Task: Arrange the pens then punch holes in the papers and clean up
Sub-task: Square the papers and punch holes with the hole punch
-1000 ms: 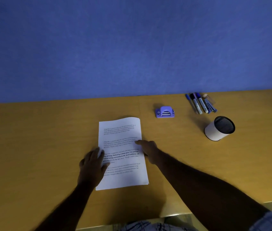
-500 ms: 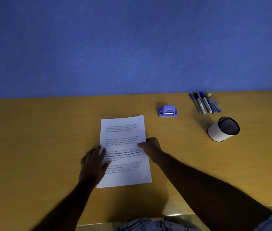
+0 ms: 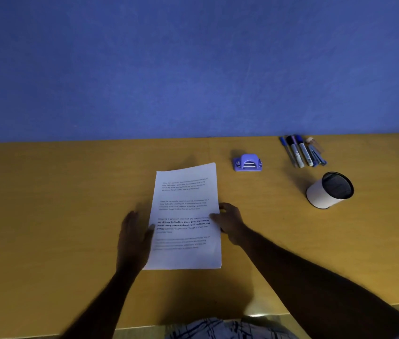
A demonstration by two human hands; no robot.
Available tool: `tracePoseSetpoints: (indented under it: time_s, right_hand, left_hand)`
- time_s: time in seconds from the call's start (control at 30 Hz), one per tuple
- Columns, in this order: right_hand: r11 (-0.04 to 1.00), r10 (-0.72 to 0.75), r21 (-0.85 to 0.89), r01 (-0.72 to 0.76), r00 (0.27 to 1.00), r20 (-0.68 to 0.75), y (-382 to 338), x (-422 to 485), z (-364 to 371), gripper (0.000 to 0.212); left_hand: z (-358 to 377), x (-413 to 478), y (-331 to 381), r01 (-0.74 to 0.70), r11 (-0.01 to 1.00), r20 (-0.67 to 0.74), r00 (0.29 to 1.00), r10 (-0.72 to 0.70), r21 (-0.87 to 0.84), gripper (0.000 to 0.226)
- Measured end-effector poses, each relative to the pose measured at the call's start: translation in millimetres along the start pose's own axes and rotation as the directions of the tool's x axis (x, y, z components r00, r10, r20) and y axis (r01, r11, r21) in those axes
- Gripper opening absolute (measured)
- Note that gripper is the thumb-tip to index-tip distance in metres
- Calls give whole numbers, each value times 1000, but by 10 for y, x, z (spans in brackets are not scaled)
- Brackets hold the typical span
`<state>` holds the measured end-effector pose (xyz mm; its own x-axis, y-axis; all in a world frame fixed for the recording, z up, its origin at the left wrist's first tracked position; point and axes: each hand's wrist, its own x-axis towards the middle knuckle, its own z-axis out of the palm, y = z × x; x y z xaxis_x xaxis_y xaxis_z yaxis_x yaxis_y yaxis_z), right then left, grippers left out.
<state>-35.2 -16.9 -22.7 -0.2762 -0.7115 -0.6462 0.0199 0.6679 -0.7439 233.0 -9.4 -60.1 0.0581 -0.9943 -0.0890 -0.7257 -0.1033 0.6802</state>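
Note:
A stack of printed white papers [image 3: 186, 192] lies flat in the middle of the yellow table [image 3: 46, 216]. My left hand [image 3: 133, 238] rests flat along the stack's left edge, fingers apart, thumb touching the paper. My right hand [image 3: 230, 222] is at the right edge, thumb on top of the sheets and fingers curled against the side. A small purple hole punch [image 3: 247, 163] sits beyond the papers to the right. Several pens and markers [image 3: 302, 152] lie side by side near the wall. A white pen cup [image 3: 328, 192] with a dark mesh inside stands in front of them.
A blue wall [image 3: 193, 69] closes the table's far side. The table's front edge [image 3: 316, 309] runs close to my body. Bare tabletop stretches left of the papers.
My left hand slid off the sheet to its left edge. My right hand moved back to the right edge. The stack now lies a little straighter.

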Motion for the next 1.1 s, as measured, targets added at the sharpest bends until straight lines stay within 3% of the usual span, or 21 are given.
tracePoseSetpoints:
  time_s: [0.03, 0.1, 0.17, 0.37, 0.4, 0.47, 0.7, 0.9, 0.97, 1.1]
  right_hand:
    - [999, 7, 40, -7, 1000, -4, 27, -11, -39, 29]
    - [989, 17, 149, -16, 1000, -8, 73, -36, -126, 30]
    - [968, 28, 250, -25, 1000, -9, 100, -76, -218, 30]
    - [874, 30, 484, -38, 999, 25, 143, -233, -298, 33]
    - [861, 25, 507, -39, 999, 35, 160, -255, -302, 34]
    - [842, 7, 538, -35, 999, 53, 183, -296, -336, 36]
    - [857, -78, 515, -10, 986, 149, 248, -390, -635, 44]
    - [766, -41, 643, -7, 997, 60, 240, -247, -1341, 31]
    - [835, -5, 549, -30, 998, 63, 226, -209, -1551, 25]
    - [969, -27, 248, -13, 987, 158, 206, -157, -1737, 37]
  left_hand:
    - [7, -48, 17, 107, 967, -59, 991, -123, -231, 57]
    - [22, -183, 68, 265, 758, -96, 913, -395, -596, 50]
    - [89, -317, 119, 323, 616, -65, 851, -521, -718, 44]
    - [335, -565, 825, 343, 302, 251, 919, -306, -889, 49]
    - [362, -551, 907, 344, 291, 269, 925, -267, -893, 48]
    - [401, -513, 995, 319, 360, 255, 943, -216, -877, 42]
    - [402, -393, 862, 318, 493, 273, 948, -163, -810, 41]
    - [259, -374, 688, 321, 548, 368, 929, -27, -772, 34]
    - [242, -348, 649, 360, 556, 416, 909, -27, -749, 36]
    - [242, -286, 715, 435, 588, 534, 845, -5, -682, 34]
